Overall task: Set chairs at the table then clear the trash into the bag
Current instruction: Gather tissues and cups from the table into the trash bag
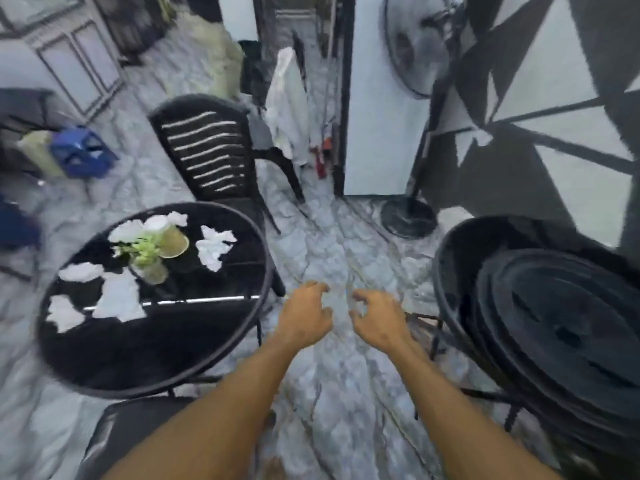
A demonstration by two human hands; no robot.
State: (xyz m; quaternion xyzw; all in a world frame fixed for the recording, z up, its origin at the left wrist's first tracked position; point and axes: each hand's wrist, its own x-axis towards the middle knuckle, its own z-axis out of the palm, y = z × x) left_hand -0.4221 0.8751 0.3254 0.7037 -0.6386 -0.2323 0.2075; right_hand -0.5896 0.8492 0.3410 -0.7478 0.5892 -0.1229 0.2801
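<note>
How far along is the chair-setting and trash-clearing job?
Done: a black slatted plastic chair stands by the round black glass table. In hand: nothing; the left hand and right hand hover empty beside the stacked black chairs. Left: crumpled white papers and a tipped paper cup lie on the table.

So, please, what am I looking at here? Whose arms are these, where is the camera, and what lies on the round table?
No machine here: a person wears one camera on the head, looking forward and down. The arms are that person's. The left hand and right hand reach forward above the floor, fingers loosely curled, holding nothing. On the black table lie crumpled white papers, a tipped cup and a small plant. A black chair stands beyond it.
</note>
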